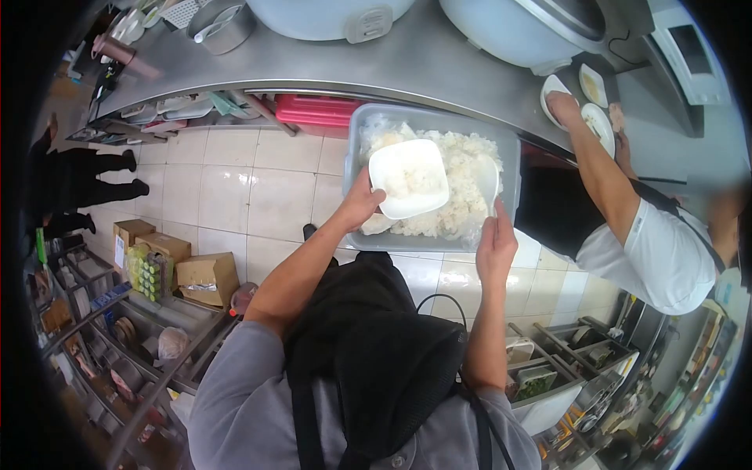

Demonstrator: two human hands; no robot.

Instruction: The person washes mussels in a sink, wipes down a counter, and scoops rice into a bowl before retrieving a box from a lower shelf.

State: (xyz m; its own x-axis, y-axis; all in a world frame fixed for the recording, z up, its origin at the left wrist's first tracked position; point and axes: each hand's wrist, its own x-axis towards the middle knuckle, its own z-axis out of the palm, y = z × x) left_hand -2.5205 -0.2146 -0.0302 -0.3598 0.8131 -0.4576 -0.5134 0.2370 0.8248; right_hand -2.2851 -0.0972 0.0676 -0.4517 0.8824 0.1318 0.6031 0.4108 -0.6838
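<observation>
Left hand: your left hand (362, 202) is clamped on the white bowl (383, 166), thumb over the rim at its left side; the fingers beneath are hidden.
Right hand: your right hand (495, 239) is closed round the near end of a pale paddle (488, 176).
White bowl: you have it above the left part of the tub, with a small amount of rice lying in it.
Paddle: its blade is at the right side of the rice, pointing away from you.
Grey tub: the tub (511, 157) is in front of you, beside the counter, lined with clear plastic and filled with white rice (450, 215); you cannot see what supports it.
Steel counter: beyond the tub, the counter (305, 66) bears two large pale appliances (313, 14) and a metal pot (223, 39); a red bin (317, 113) sits below.
Co-worker: to your right, another person's hand (562, 108) touches a white dish (546, 92).
Left floor: cardboard boxes (205, 280) lie near a shelving rack.
</observation>
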